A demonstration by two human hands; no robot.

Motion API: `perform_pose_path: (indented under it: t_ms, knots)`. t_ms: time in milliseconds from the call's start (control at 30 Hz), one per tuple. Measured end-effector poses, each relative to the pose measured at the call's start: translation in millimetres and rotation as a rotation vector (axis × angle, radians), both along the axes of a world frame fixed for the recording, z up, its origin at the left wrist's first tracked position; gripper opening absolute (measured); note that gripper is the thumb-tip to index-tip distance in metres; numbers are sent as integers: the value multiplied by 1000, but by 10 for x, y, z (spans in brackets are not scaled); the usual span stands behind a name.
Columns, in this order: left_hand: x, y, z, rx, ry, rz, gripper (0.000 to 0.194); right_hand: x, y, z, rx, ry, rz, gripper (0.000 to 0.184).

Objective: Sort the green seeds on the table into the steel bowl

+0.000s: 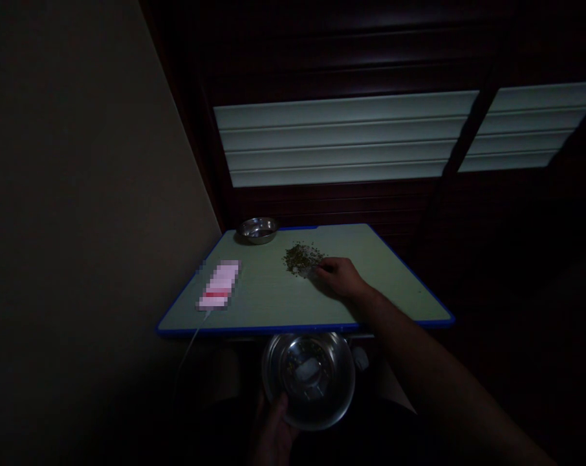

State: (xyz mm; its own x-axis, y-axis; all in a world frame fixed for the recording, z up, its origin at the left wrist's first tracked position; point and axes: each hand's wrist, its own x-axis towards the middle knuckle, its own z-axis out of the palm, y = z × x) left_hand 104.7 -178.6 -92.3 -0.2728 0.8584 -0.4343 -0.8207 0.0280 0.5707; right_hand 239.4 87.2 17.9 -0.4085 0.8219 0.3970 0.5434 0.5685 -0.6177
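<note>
My left hand (276, 430) grips the rim of a wide metal bowl (341, 395), held below the table's front edge and tilted toward me. Inside the bowl are a pale lump and some small greenish bits. My right hand (340, 275) reaches over the table, its fingers pinched together at the right edge of a loose pile of small dark green pieces (300, 257). Something pale and translucent shows by the fingertips, too dim to name. The pile lies spread on the light green tabletop.
The small table (273, 310) has a blue rim. A smaller metal bowl (258, 232) stands at its back left corner. A phone-like, blurred-out screen (219, 285) with a white cable lies at the left. A wall (103, 194) and dark slatted doors (346, 139) surround the table.
</note>
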Motion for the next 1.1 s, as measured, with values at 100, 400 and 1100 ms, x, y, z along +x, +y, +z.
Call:
perform_pose_path:
  t_ms: [100, 400, 1100]
  knots:
    - [0, -3, 20, -2, -4, 0, 78, -27, 13, -6, -15, 12, 5, 18]
    - [-6, -1, 27, 10, 16, -20, 77, -78, -1, 12, -30, 57, 27, 19]
    - [-2, -1, 55, -5, 29, -28, 76, -116, 78, -40, 32, 16, 54, 17]
